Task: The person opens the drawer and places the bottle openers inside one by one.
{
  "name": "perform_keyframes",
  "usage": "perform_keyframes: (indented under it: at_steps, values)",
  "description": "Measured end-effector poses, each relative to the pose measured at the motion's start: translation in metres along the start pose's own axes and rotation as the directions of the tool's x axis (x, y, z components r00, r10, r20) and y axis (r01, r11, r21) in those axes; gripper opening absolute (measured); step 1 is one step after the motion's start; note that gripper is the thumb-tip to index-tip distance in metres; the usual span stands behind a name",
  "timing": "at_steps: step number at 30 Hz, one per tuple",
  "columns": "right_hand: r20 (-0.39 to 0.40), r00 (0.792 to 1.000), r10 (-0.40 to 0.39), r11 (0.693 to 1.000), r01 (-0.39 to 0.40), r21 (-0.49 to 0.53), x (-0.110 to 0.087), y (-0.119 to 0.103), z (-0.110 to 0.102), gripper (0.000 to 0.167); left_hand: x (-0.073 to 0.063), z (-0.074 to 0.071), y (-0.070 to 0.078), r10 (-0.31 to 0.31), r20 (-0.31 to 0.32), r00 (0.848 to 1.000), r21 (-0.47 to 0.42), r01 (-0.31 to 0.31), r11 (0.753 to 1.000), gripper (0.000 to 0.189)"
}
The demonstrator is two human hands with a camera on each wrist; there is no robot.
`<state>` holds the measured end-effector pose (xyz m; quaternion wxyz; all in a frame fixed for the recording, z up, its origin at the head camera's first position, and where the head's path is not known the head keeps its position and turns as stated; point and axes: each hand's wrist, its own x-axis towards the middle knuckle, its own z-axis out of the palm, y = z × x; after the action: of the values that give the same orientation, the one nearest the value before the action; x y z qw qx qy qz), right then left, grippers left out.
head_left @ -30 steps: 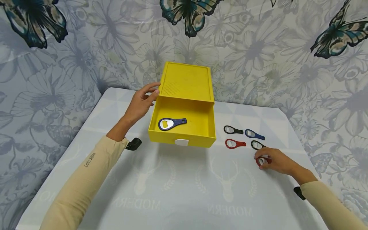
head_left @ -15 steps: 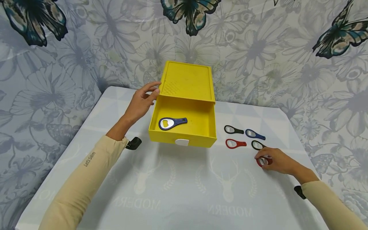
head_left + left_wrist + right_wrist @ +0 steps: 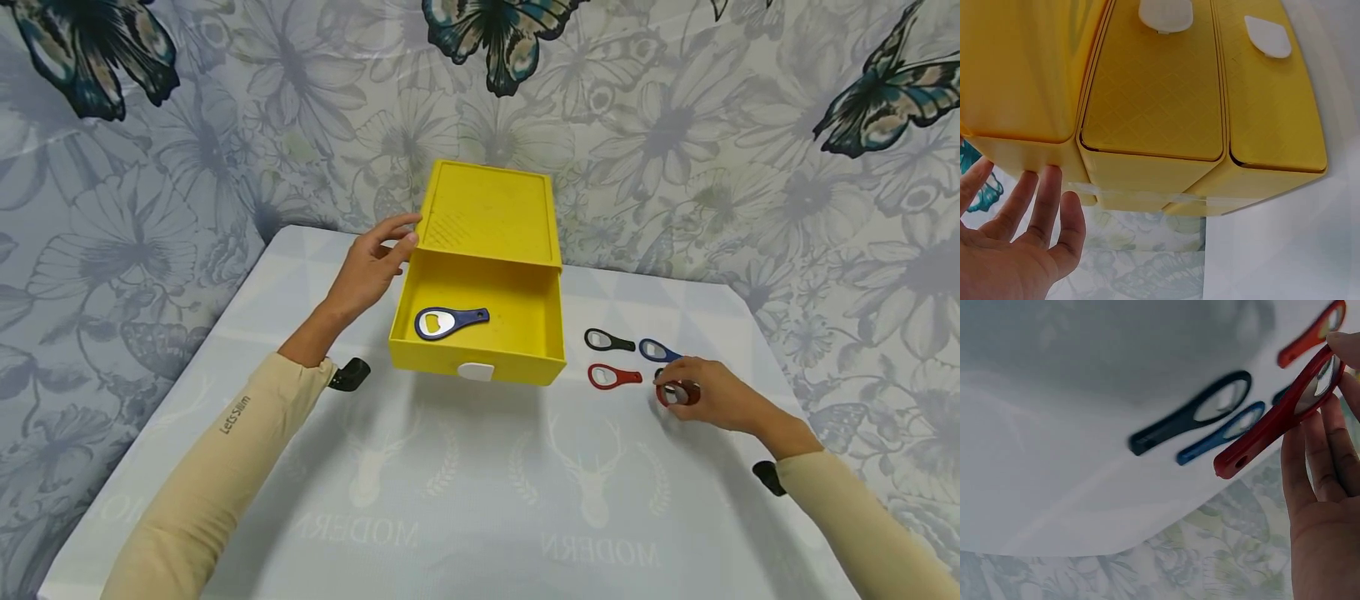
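Observation:
My right hand (image 3: 720, 396) pinches a red bottle opener (image 3: 1272, 434) by its round metal end, raised off the table with its handle sticking out in the right wrist view. Below and around it lie a black bottle opener (image 3: 621, 342), a blue one (image 3: 660, 351) and another red one (image 3: 628, 377). One dark-rimmed opener (image 3: 1169, 428) is mostly hidden by the hand in the head view. My left hand (image 3: 367, 267) rests its fingertips against the side of a yellow drawer unit (image 3: 487, 212). Inside its pulled-out top drawer (image 3: 476, 360) lies a blue bottle opener (image 3: 472, 317).
Two lower drawers (image 3: 1154, 94) with white pull tabs are closed, as the left wrist view shows. The unit stands near the back edge of a white patterned table (image 3: 480, 483). Behind it rises a wall (image 3: 660, 183) with flowers and butterflies.
My right hand has lifted the red bottle opener from the front of the group and moved it up and slightly left in the head view. The left hand stays at the drawer unit.

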<state>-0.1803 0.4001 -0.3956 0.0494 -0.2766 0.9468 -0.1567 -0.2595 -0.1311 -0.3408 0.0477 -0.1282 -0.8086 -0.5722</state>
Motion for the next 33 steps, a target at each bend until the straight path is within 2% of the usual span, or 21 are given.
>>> perform_keyframes:
  at_steps: [5,10,19,26,33]
  values:
    - [-0.052,0.997,-0.048,0.998,0.051,0.048,0.013,-0.012,-0.011,0.035,-0.001,0.000,0.001,0.005,0.003,1.000,0.004,-0.005,1.000,0.047]
    - [-0.084,0.991,-0.104,0.994,0.107,0.024,0.028,-0.028,-0.025,0.035,-0.002,0.000,0.001,0.006,-0.003,1.000,0.015,-0.006,1.000,0.047]
    - [-0.062,0.991,-0.122,0.993,0.122,-0.005,0.050,-0.056,-0.050,0.035,-0.002,0.000,0.003,0.019,0.001,1.000,-0.003,-0.019,1.000,0.047]
    - [-0.133,0.962,-0.240,0.971,0.239,-0.019,0.062,-0.076,-0.066,0.039,-0.001,0.002,0.002,0.013,-0.001,1.000,-0.002,-0.013,1.000,0.046]
    - [-0.148,0.949,-0.276,0.961,0.273,-0.043,0.073,-0.092,-0.078,0.040,0.000,0.001,0.001,0.019,0.000,1.000,0.004,-0.019,1.000,0.047]
